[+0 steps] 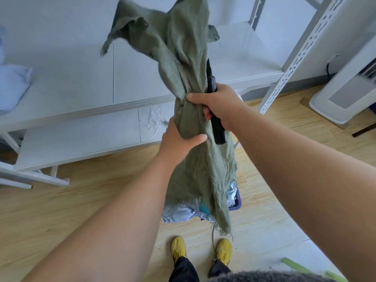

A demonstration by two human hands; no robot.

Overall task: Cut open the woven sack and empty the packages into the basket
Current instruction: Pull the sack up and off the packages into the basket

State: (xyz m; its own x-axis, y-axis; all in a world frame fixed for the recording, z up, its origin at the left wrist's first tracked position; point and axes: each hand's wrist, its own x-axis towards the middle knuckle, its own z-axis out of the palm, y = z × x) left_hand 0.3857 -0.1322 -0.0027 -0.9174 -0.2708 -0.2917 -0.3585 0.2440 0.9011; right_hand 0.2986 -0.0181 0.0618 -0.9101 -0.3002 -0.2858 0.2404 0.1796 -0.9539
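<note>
Both hands grip a limp green sack held up over the basket.

The left hand (179,139) wraps the sack (189,78) at its bunched middle; the right hand (215,104), just above, clutches sack and a black cutter (216,123) together. Under the frayed open end, silver packages (179,212) lie in the blue basket (237,202), near yellow shoes (179,247).

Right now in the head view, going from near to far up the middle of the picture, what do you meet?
yellow shoes → frayed open end of the green woven sack over the silvery packages in the blue basket → left hand gripping the sack → right hand holding sack and black knife → white shelf.
</note>
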